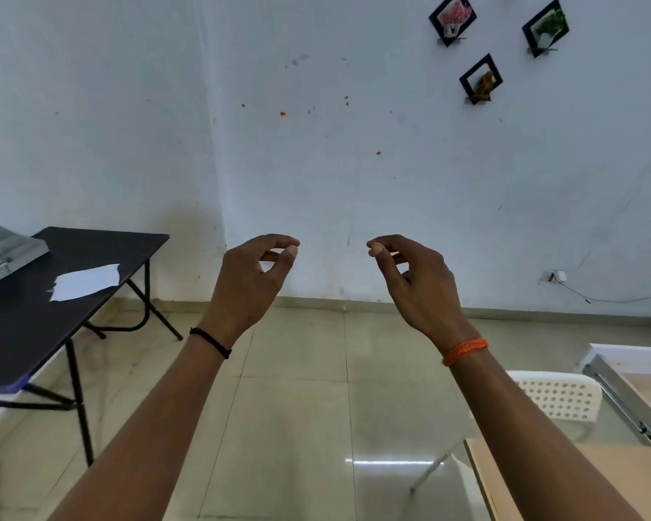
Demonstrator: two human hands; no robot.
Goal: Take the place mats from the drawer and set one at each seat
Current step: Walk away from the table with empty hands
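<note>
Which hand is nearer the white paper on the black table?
Left. The left hand is raised just right of the white paper; the right hand is farther right, beyond it.

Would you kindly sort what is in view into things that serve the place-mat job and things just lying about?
For the job: left hand and right hand, both empty; open drawer; white chair. No mats visible.

Lying about: black table, paper, grey tray, wall frames.

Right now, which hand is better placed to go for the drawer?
Right, probably. The open drawer with its metal rail sits at lower right, on the right hand's side. The left hand would have to cross over. Both hands look empty, fingers loosely pinched.
</note>
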